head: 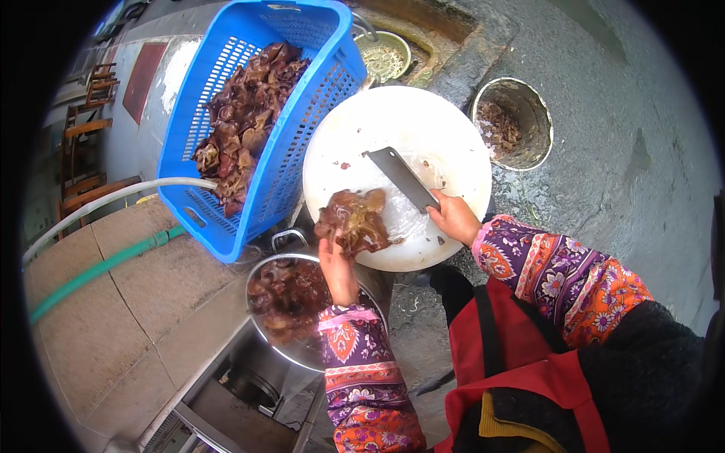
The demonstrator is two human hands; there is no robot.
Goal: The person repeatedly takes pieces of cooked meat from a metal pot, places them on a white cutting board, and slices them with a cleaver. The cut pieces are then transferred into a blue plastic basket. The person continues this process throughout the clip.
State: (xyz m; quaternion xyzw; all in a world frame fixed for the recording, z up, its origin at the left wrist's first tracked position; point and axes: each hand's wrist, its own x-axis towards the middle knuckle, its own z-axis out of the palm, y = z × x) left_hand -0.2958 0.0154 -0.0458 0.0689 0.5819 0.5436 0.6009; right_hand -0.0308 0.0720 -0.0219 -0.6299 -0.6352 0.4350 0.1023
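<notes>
My right hand [455, 218] grips the handle of a cleaver [403, 180], whose dark blade lies over the round white chopping board [396, 122]. At the board's near left edge, my left hand [338, 272] holds a brown, wrinkled clump that looks like wood ear fungus [354, 221]; part of it rests on the board. Below and left of that hand, a metal pot [261, 345] holds more dark brown pieces in liquid. A blue plastic basket [334, 107] with a heap of similar pieces [243, 119] stands left of the board.
A metal bucket [535, 133] with brown scraps stands right of the board. Behind the board, a green colander [403, 48] holds pale bits. A pale hose [113, 195] reaches into the basket, and a green hose [102, 266] crosses the tiled ledge [147, 283].
</notes>
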